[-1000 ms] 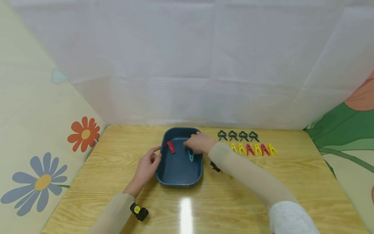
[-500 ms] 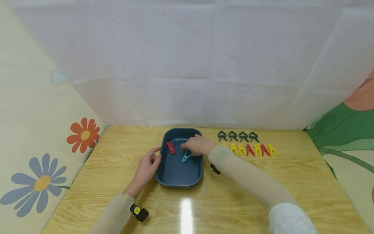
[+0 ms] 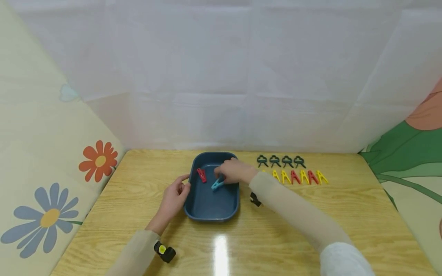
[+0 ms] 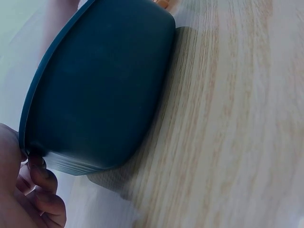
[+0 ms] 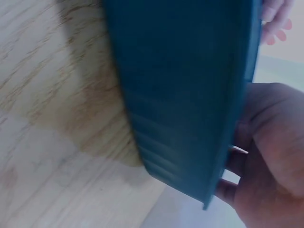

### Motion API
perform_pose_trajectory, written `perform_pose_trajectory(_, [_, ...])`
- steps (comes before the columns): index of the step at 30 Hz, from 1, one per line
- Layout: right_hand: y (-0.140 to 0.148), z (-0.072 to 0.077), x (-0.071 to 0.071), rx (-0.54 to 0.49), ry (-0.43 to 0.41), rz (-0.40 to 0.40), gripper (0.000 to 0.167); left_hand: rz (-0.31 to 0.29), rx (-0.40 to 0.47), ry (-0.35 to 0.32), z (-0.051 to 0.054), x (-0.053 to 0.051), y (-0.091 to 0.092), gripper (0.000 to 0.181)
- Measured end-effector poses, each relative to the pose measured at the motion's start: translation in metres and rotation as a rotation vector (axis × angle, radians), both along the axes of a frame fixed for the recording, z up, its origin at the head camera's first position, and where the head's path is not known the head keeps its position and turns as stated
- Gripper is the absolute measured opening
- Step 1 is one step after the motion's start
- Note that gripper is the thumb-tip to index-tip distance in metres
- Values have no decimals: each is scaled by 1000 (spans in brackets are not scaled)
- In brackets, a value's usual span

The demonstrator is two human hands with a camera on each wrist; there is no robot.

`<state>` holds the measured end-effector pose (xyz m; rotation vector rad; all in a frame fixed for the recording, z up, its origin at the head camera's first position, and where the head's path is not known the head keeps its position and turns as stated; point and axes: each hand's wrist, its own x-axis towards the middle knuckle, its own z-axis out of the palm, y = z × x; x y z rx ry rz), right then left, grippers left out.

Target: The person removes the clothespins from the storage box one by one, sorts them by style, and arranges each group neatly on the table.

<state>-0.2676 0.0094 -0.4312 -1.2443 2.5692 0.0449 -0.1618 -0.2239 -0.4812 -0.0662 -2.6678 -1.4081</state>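
Note:
A dark blue plastic basin (image 3: 211,212) stands on the wooden table. My left hand (image 3: 175,194) grips its left rim, and the left wrist view has the curled fingers (image 4: 43,179) just under that rim. Inside the basin, my right hand (image 3: 235,171) pinches a light blue clothespin (image 3: 217,184) whose free end points toward the left. A red clothespin (image 3: 202,175) lies by the basin's left wall. The right wrist view shows my right hand (image 5: 270,142) reaching over the rim; the basin wall hides the clothespin and fingertips there.
Right of the basin, several dark green clips (image 3: 274,161) form a row at the back. In front of them runs a row of yellow and red clothespins (image 3: 295,176), its left end partly behind my right sleeve. A white sheet (image 3: 193,76) hangs behind the table (image 3: 138,176).
The light blue clothespin in my right hand has swung from pointing toward me to pointing left. My right hand has shifted slightly; the left hand stays on the rim.

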Motion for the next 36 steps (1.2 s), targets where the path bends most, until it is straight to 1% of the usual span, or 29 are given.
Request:
perform_pose_trajectory(4, [6,6,0,-63,-10,6,20,2,0,-18,0,0,0,36])
perform_pose_trajectory(8, [14,12,0,-108,-30,12,21,5,-7,-17,-1,-1,0,37])
perform_pose_trajectory(15, [32,28,2,-190,-79,-28,27,8,0,-10,1,0,0,36])
perform_pose_trajectory(21, [50,40,5,-258,-100,-46,24,2,-3,-12,3,1,0,36])
perform_pose_trajectory(27, [78,49,9,-325,-72,-43,17,-2,4,-6,3,0,0,36])
perform_pose_trajectory(31, [100,53,11,-365,-82,-73,16,3,0,-22,3,-1,1,36])
perform_pose_trajectory(36, [130,55,15,-389,-80,-137,21,-1,-3,-38,4,-1,1,37])
